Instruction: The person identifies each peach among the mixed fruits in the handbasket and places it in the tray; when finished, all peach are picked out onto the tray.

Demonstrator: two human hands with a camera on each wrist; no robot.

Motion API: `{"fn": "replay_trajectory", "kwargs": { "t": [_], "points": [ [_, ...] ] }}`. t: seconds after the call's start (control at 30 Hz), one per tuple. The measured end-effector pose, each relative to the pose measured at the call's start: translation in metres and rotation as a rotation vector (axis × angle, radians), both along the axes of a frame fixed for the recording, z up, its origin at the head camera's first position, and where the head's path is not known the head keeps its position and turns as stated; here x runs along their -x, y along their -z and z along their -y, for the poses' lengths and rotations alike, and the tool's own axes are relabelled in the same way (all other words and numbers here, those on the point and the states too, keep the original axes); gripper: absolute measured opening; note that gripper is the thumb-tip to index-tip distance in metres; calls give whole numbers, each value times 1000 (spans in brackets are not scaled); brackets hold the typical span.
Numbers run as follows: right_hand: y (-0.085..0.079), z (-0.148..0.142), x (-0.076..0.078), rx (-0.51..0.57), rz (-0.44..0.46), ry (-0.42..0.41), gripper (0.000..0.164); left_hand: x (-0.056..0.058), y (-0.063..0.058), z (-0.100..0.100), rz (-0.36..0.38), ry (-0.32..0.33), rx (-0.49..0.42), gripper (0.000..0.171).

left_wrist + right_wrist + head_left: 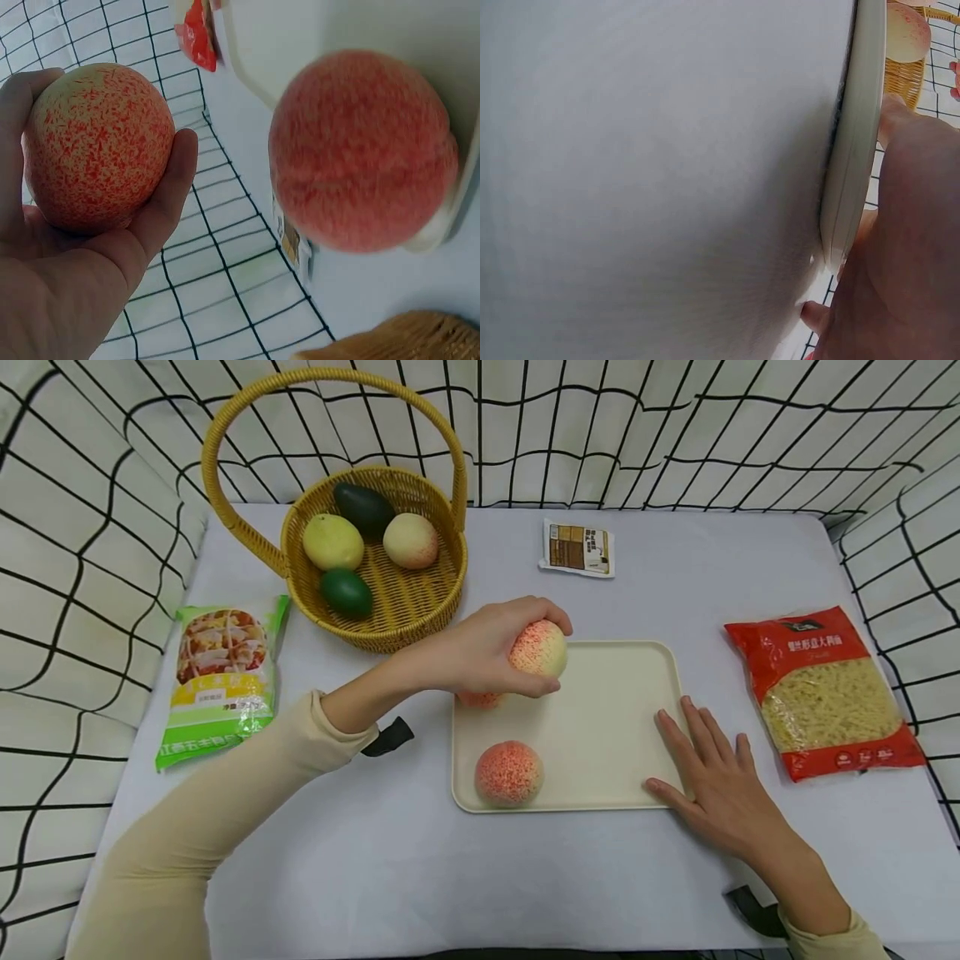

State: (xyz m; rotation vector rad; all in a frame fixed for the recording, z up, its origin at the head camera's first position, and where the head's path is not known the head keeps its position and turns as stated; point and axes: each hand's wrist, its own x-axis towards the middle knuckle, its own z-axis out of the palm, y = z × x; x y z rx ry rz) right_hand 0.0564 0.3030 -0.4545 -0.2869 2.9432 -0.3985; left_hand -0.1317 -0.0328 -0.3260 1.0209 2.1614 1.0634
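Note:
My left hand (487,647) grips a speckled pink-and-yellow peach (540,649) over the left part of a cream tray (600,727). In the left wrist view, the thumb and fingers curl round this peach (97,146). Partly hidden beneath that hand, a second peach (480,699) shows at the tray's upper left. A third, redder peach (509,774) sits in the tray's lower left corner. My right hand (712,785) lies with fingers spread and fairly straight at the tray's right edge, touching it, holding nothing.
A yellow wicker basket (408,631) at the back left contains several fruits, including a dark avocado (363,510) and a pale peach (411,541). A green bag (221,677) lies left, a small packet (577,550) behind the tray, a red pasta bag (825,693) right. Black wire mesh surrounds the table.

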Motion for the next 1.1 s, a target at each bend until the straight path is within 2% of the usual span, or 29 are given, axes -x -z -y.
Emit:
{"fn": "replay_trajectory", "kwargs": {
  "t": [0.57,0.8,1.1],
  "points": [
    [-2,1,0,-15,22,16,101,-33,25,-34,80,122,-51,54],
    [-1,1,-1,-15,19,18,100,-41,36,-41,125,155,0,54],
    [-1,1,0,-14,13,15,100,-48,48,-48,146,209,57,55]
  ]
}}
